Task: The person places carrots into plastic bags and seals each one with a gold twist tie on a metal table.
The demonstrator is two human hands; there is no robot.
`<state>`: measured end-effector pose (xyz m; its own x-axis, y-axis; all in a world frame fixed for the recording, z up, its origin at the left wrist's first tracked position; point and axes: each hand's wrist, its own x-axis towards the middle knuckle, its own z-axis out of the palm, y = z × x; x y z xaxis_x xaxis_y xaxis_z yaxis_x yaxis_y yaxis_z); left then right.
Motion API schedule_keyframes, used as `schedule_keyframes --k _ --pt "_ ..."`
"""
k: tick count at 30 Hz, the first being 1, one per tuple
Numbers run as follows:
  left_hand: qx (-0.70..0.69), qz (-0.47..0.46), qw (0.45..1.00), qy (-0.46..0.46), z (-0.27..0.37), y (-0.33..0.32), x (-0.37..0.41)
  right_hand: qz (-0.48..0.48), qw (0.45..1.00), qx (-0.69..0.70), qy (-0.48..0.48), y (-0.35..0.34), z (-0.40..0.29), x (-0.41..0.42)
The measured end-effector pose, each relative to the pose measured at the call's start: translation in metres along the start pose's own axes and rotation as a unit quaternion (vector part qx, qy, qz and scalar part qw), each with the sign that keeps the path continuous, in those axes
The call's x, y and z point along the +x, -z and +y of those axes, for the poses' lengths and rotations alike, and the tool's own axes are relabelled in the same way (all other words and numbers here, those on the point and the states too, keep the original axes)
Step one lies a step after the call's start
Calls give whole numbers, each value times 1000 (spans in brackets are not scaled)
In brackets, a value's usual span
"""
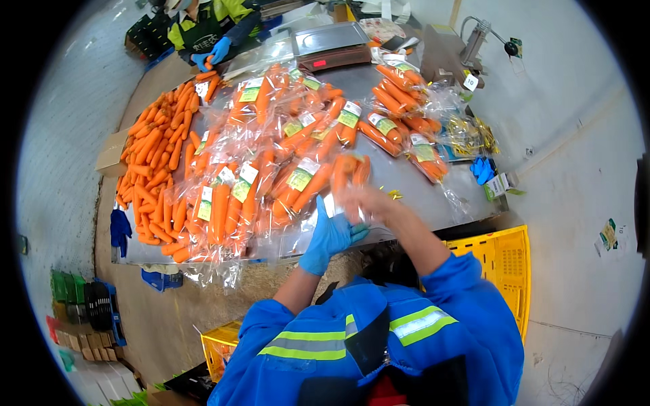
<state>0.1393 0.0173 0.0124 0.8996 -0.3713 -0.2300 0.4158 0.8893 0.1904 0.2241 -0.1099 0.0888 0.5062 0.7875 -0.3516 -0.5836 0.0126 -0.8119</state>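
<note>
My left hand, in a blue glove, is at the table's near edge with its thumb raised. Just beyond it, a clear plastic bag of carrots lies at the hands. My bare right hand is closed around the near end of that bag, blurred by motion. Whether the left fingers also grip the plastic cannot be made out. Left of my hands lies a labelled bag of carrots. A few gold twist ties lie right of my right hand.
Loose carrots are heaped at left on the metal table. Finished-looking bags lie at right, near a bag of gold ties. A scale stands at the back, near a gloved co-worker. Yellow crates stand below.
</note>
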Motion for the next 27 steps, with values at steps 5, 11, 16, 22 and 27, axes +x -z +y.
schedule_keyframes --k 5,11,16,22,27 --pt "7 106 994 -21 -19 -49 12 -54 982 -150 -101 7 47 -71" --pt "-300 -99 948 51 -13 -84 14 -83 943 305 -100 45 100 -66" --pt "-316 -239 906 148 -51 -106 -21 -186 833 501 145 8 101 7" --pt "48 30 944 326 12 -12 -74 75 903 410 104 -10 87 2" --pt "686 313 656 -3 31 -15 -79 251 947 187 71 -9 100 -2"
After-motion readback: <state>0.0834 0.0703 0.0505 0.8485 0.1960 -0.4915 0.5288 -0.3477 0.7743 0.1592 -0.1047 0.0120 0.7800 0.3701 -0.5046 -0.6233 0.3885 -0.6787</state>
